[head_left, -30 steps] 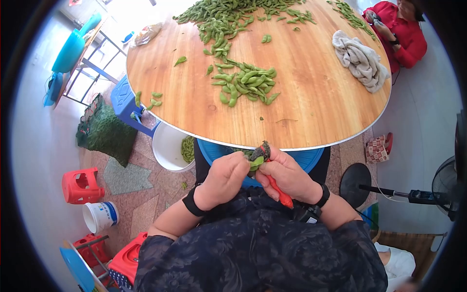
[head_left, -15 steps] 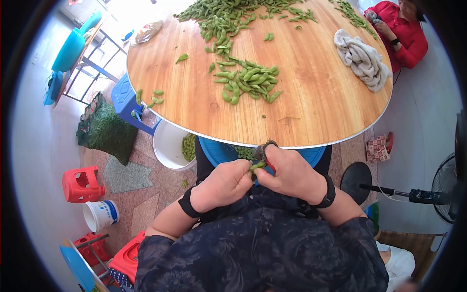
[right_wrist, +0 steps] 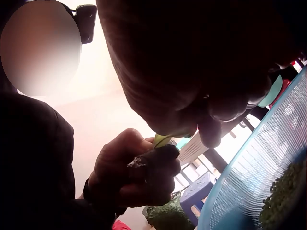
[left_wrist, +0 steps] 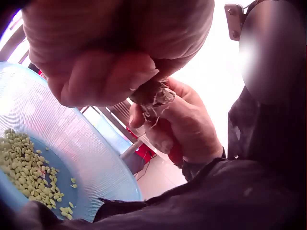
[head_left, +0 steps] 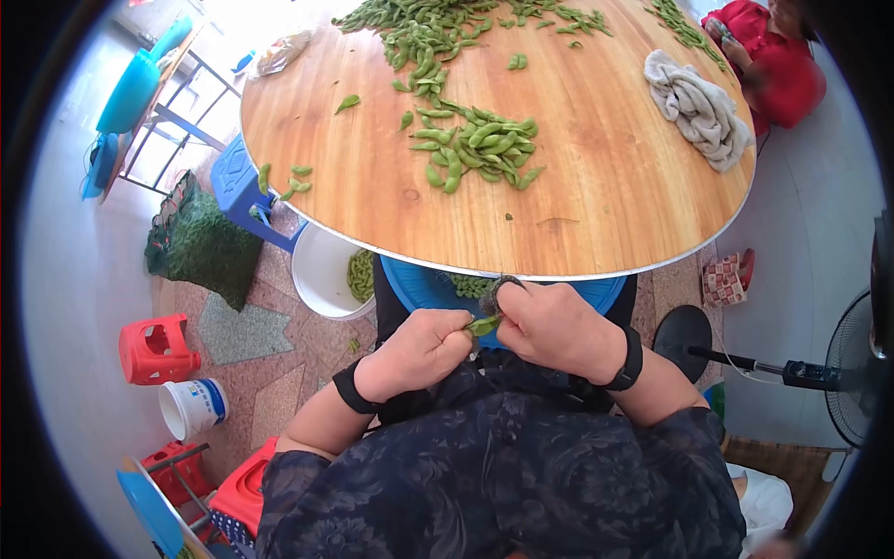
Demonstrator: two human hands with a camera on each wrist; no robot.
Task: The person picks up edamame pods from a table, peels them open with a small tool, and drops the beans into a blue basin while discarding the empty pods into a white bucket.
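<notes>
In the head view, a green pod (head_left: 483, 326) spans the gap between both hands. My left hand (head_left: 416, 354) pinches its left end, and my right hand (head_left: 565, 334) meets its right end. A dark frayed wrap (head_left: 501, 293) covers a fingertip of the right hand; the left wrist view shows the wrap (left_wrist: 158, 96) close up. There, something red (left_wrist: 176, 152) shows under the right hand. In the right wrist view, the left hand (right_wrist: 134, 172) has a dark wrap (right_wrist: 156, 160) beside the pod (right_wrist: 163, 140). Shelled beans (left_wrist: 33, 172) lie in the blue basin (left_wrist: 91, 143) below.
The round wooden table (head_left: 372, 205) stands ahead, bearing green pods (head_left: 489, 144) and a crumpled cloth (head_left: 698, 110). A white bucket (head_left: 317, 275) with pods sits at left beside a blue stool (head_left: 237, 186). At right are a fan (head_left: 852, 373) and a person in red (head_left: 787, 84).
My right hand has turned so its back faces up, and the red handle seen earlier is hidden in the head view. The left hand has shifted slightly left and down.
</notes>
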